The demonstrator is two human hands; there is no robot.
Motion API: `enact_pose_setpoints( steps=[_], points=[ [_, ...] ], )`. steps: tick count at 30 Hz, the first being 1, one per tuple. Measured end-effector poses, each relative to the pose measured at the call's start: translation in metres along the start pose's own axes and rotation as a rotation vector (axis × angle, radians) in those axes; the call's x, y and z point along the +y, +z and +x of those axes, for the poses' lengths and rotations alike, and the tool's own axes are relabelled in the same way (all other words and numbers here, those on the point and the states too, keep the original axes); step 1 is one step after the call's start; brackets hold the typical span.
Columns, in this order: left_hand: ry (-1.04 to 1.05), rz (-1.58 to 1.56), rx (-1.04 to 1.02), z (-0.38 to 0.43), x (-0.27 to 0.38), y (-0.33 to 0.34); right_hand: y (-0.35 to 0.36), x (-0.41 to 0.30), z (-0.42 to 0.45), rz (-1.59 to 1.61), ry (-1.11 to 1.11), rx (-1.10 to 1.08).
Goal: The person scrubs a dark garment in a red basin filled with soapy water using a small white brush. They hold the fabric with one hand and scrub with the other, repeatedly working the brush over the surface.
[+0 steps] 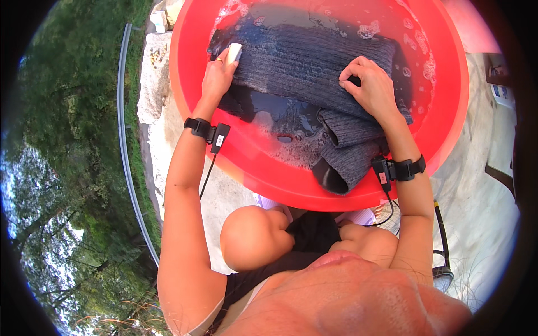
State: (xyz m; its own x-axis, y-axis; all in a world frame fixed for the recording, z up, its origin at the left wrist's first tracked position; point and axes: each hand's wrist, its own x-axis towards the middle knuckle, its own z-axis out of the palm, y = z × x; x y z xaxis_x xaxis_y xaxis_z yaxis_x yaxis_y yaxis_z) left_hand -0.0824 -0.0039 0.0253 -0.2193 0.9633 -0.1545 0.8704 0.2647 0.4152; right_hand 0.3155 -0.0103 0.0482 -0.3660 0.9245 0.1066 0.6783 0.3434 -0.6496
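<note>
A wide red plastic basin [269,185] holds soapy water and a dark grey ribbed knit garment [290,67], partly under the water. My left hand [219,75] grips a small white block [235,53], perhaps a bar of soap or a brush, at the garment's left edge. Over the garment's right part is my right hand [367,84], its thumb and forefinger curled close together; whether they pinch the knit cannot be told. A ribbed sleeve or leg lies folded near the basin's near side, its open cuff [336,176] against the wall.
Pale stone blocks [155,80] stand left of the basin, with a small white box [159,21] on top. My knees are close below the near rim. A black-framed object [441,252] stands at the lower right. Cables hang from both wrist straps.
</note>
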Motion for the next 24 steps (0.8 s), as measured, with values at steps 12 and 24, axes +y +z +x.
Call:
enact_pose_setpoints(
  steps=[12, 24],
  points=[
    [0.051, 0.042, -0.066, 0.017, 0.098, 0.066, 0.003, -0.003, 0.002, -0.068, -0.003, 0.025],
    [-0.085, 0.215, -0.063, 0.108, 0.051, 0.043, 0.005, 0.002, 0.001, -0.028, -0.026, 0.036]
  ],
)
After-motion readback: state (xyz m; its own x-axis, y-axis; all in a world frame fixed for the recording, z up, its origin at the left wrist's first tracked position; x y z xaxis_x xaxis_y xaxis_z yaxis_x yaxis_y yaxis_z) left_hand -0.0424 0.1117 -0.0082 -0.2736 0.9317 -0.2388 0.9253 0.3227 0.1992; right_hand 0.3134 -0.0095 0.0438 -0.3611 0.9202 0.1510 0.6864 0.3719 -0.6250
